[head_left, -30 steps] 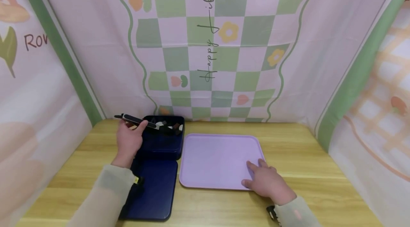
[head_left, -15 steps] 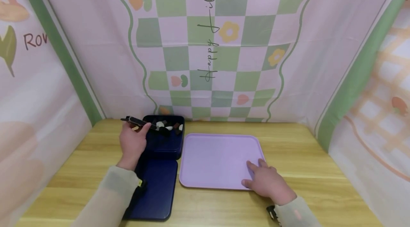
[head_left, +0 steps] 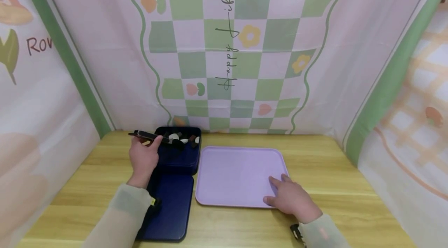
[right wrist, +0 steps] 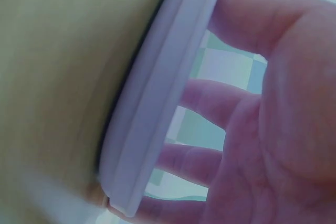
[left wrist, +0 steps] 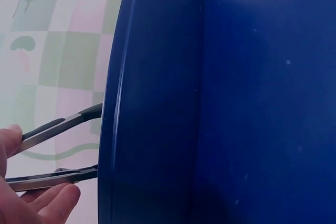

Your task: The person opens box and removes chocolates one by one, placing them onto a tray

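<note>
shifted slightly toward five o'clock since the first frame, a left hand [head_left: 143, 158] clamps black-and-silver tongs [head_left: 147, 135] between thumb and fingers, tips over the navy box [head_left: 175, 168] at ten o'clock of the lilac tray [head_left: 238, 174]. fingers apart, the right hand [head_left: 293, 199] rests on the tray's four o'clock side. small white, brown and black pieces [head_left: 174, 136] lie toward the box's twelve to two o'clock. work looks barely under way: the lid [head_left: 173, 209] is off, at the box's six o'clock; the tongs' job with the pieces appears left. whether the tips hold one cannot be told.
</note>
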`<state>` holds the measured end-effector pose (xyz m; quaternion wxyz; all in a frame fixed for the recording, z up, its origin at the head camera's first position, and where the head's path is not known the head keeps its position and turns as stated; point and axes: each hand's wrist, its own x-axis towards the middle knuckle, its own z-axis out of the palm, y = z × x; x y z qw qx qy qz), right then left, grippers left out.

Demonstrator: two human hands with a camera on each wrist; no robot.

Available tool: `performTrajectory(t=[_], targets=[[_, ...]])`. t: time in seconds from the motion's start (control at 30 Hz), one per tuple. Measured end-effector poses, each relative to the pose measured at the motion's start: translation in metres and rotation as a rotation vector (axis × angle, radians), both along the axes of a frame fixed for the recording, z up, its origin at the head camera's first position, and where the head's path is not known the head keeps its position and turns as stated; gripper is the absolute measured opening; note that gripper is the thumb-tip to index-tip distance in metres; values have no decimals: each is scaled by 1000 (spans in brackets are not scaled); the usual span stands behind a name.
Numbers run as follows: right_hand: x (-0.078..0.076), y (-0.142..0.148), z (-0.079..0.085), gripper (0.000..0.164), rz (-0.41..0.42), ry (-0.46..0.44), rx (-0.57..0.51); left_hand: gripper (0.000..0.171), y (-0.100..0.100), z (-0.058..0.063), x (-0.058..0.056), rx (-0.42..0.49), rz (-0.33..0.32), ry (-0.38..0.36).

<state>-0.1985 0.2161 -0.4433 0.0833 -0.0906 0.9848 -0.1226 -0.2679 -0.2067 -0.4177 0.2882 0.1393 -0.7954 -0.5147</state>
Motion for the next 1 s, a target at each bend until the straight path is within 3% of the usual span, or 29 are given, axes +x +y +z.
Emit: performTrajectory(t=[0.8, 0.9, 1.0], targets=[[0, 0, -2, 78, -12, -1, -13, 58, -9, 0, 4, 66, 26, 9], [0, 0, -2, 78, -9, -1, -16, 59, -12, 2, 4, 130, 29, 17], [-1, 1, -3, 79, -8, 1, -16, 56, -16, 7, 4, 262, 22, 24]])
